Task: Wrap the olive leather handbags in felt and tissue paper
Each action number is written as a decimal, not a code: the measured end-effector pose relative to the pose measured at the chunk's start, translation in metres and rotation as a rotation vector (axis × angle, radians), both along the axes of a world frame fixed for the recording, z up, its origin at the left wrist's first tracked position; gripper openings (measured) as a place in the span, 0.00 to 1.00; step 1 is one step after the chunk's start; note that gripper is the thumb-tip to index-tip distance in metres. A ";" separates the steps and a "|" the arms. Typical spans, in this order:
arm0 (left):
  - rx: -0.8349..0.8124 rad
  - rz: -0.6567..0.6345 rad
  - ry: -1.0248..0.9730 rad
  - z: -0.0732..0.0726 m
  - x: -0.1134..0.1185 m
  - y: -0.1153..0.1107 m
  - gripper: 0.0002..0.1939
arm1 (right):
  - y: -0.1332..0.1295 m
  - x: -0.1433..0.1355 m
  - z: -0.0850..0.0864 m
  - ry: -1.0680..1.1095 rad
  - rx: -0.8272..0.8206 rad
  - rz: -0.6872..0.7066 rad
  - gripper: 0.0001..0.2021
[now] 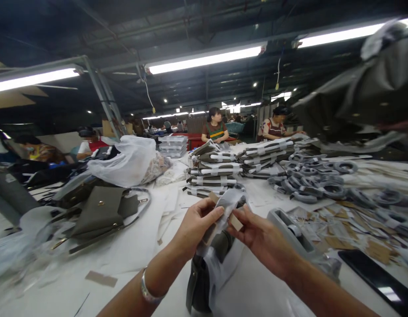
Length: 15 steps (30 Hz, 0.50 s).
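Observation:
Above the table's near middle, my left hand (199,222) pinches a strip of thin white wrapping (227,203), thumb on top. Beside it on the right, my right hand (256,229) has its fingers closed on a small tan card piece (236,222) at the wrapping's edge. Another bit of tan card shows behind my left fingertips. Under both hands lies a dark olive bag part (199,279), partly covered by white tissue (220,268). A silver bangle is on my left wrist.
A grey tape dispenser (289,231) and black phone (378,279) lie right, near rolled grey straps (322,180) and tan tags (349,224). Stacked wrapped pieces (213,169) stand ahead. An olive bag (101,209) lies left. Several people sit beyond.

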<state>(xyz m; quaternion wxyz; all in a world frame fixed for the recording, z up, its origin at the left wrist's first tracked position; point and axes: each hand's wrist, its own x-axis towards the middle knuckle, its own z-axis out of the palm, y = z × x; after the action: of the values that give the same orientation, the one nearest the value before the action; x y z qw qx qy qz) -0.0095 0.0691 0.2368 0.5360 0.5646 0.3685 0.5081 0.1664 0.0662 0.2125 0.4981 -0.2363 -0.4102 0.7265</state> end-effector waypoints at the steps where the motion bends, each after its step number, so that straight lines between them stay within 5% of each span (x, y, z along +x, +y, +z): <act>1: 0.009 -0.007 0.009 0.000 0.000 -0.001 0.18 | -0.002 0.001 -0.002 0.011 0.017 0.016 0.14; 5: 0.061 0.041 0.034 0.001 0.003 -0.005 0.14 | -0.006 -0.006 -0.011 -0.049 0.141 0.009 0.15; 11: 0.186 0.164 0.140 -0.008 0.010 -0.006 0.12 | 0.000 -0.029 -0.032 -0.040 0.174 -0.324 0.14; 15: 0.343 0.267 0.212 -0.015 0.014 -0.008 0.08 | -0.001 -0.039 -0.032 -0.119 0.173 -0.478 0.16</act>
<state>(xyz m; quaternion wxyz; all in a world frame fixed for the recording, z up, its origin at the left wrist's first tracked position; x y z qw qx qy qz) 0.0045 0.0611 0.2216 0.3188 0.6437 0.4022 0.5676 0.1279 0.0654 0.1803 0.6490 -0.3256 -0.4318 0.5350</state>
